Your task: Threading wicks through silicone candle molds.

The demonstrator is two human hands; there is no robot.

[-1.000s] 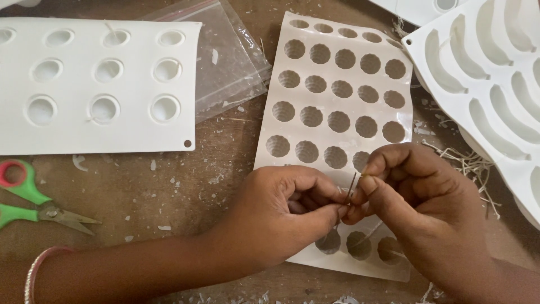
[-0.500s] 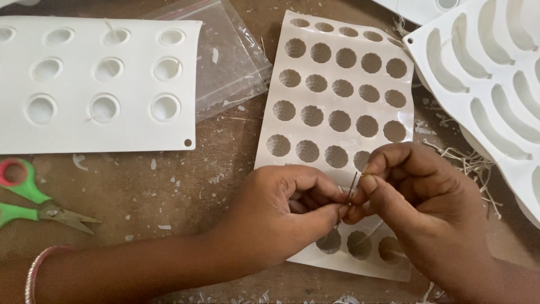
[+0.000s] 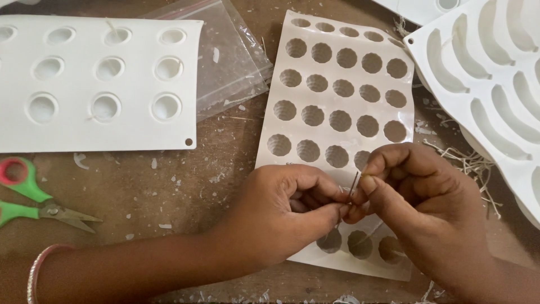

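Hands are covering the near rows of the white silicone mould with round dimpled cavities [image 3: 337, 107]. Thin pale sliver [image 3: 354, 184] pinched between fingertips: too small to identify. Green-handled scissors [image 3: 34, 204] are running off the left edge.

On the table [image 3: 214, 186] lie 4 white moulds [image 3: 337, 112], of which 1 shows only a corner at the top edge, plus 1 clear plastic bag [image 3: 230, 56], 1 pair of green-handled scissors [image 3: 39, 205], 2 hands [image 3: 281, 217] and 1 thin short wick piece [image 3: 354, 186].
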